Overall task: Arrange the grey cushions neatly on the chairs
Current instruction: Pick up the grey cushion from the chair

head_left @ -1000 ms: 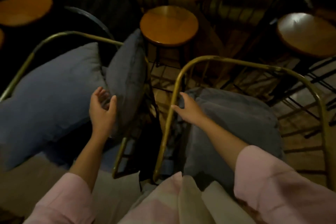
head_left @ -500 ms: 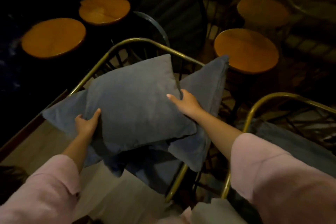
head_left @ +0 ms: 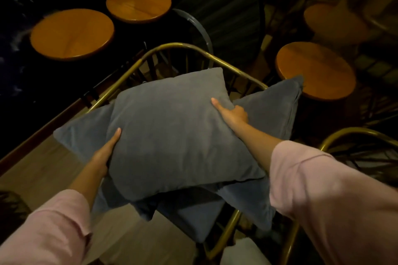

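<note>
Grey top cushion (head_left: 178, 135): gripped by my left hand (head_left: 103, 155) and right hand (head_left: 233, 115), above the brass chair (head_left: 170, 46).
Advice: I should seat it square against the backrest, clear of the side cushion (head_left: 271, 112).
</note>
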A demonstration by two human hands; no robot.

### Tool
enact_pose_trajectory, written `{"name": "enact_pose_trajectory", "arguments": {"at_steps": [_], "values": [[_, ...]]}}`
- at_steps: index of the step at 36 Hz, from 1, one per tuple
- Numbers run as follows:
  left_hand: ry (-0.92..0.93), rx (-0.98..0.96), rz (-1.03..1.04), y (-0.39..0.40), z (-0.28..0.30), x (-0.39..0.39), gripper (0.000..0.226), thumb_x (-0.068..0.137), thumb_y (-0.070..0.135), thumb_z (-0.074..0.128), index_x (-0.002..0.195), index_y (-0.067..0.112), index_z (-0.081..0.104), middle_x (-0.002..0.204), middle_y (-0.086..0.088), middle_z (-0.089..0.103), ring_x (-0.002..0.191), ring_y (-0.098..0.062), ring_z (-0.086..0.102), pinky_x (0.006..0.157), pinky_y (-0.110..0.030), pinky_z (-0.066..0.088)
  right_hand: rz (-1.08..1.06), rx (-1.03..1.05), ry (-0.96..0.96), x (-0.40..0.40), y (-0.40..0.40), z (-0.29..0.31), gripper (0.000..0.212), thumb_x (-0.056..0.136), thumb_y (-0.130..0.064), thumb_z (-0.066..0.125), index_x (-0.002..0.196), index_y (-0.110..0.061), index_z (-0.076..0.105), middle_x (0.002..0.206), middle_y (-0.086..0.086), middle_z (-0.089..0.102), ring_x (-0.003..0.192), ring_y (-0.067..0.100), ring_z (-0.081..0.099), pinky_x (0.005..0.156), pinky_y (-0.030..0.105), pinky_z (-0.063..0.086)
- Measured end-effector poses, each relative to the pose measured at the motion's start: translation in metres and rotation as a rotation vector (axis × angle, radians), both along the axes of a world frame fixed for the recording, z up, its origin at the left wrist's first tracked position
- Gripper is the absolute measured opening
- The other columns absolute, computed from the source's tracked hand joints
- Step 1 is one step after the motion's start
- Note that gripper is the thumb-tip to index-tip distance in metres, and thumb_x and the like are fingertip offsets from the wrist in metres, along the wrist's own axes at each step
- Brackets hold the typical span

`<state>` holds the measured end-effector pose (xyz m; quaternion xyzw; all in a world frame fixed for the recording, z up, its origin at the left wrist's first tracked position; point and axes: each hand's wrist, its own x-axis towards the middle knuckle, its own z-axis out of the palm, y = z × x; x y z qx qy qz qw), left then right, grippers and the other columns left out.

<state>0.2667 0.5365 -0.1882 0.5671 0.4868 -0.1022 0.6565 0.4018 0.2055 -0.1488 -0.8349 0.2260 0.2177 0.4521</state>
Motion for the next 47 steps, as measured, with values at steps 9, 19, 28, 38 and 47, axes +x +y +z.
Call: {"name": "enact_pose_trajectory", "arguments": {"at_steps": [9, 19, 28, 38, 47], "values": [[-0.119, -0.004, -0.034, -0.010, 0.058, -0.009, 0.070, 0.075, 0.049, 0.074, 0.132, 0.013, 0.054, 0.103, -0.003, 0.063, 0.094, -0.029, 0.060, 0.081, -0.041, 0.044, -0.011, -0.048, -0.269, -0.023, -0.026, 0.021, 0.101, 0.061, -0.090, 0.054, 0.129, -0.014, 0.059, 0.127, 0.005, 0.065, 0.113, 0.030, 0.063, 0.097, 0.049, 0.052], [-0.401, -0.230, -0.136, -0.051, 0.115, 0.014, 0.040, 0.087, 0.053, 0.061, 0.118, 0.028, 0.065, 0.098, 0.004, 0.079, 0.104, -0.022, 0.067, 0.097, -0.045, 0.048, -0.235, 0.117, -0.677, -0.084, -0.103, 0.076, 0.074, 0.069, -0.078, 0.058, 0.106, -0.014, 0.063, 0.093, -0.006, 0.066, 0.086, 0.011, 0.064, 0.071, 0.028, 0.050], [-0.519, -0.149, -0.564, -0.171, 0.191, 0.069, 0.045, 0.081, 0.068, 0.057, 0.108, 0.034, 0.068, 0.112, 0.004, 0.073, 0.107, -0.023, 0.065, 0.095, -0.049, 0.048, -0.407, 0.327, -0.579, -0.137, -0.242, 0.139, 0.124, 0.046, -0.094, 0.060, 0.144, -0.018, 0.051, 0.131, -0.002, 0.065, 0.114, 0.015, 0.063, 0.084, 0.027, 0.054], [-0.641, -0.101, -0.982, -0.369, 0.218, 0.081, 0.084, 0.070, 0.071, 0.066, 0.137, 0.022, 0.056, 0.125, 0.001, 0.066, 0.107, -0.021, 0.065, 0.087, -0.039, 0.052, -0.745, 0.228, -0.669, -0.252, -0.383, 0.175, 0.148, 0.019, -0.092, 0.070, 0.146, -0.020, 0.041, 0.129, -0.001, 0.059, 0.099, 0.013, 0.062, 0.077, 0.029, 0.052], [-0.687, -0.144, -1.133, -0.544, 0.220, 0.052, 0.094, 0.064, 0.069, 0.072, 0.143, 0.025, 0.045, 0.131, 0.004, 0.060, 0.108, -0.019, 0.061, 0.087, -0.034, 0.051, -1.030, 0.212, -0.790, -0.330, -0.506, 0.160, 0.122, 0.039, -0.081, 0.080, 0.143, -0.025, 0.050, 0.137, -0.004, 0.061, 0.119, 0.019, 0.062, 0.099, 0.040, 0.053]]}}
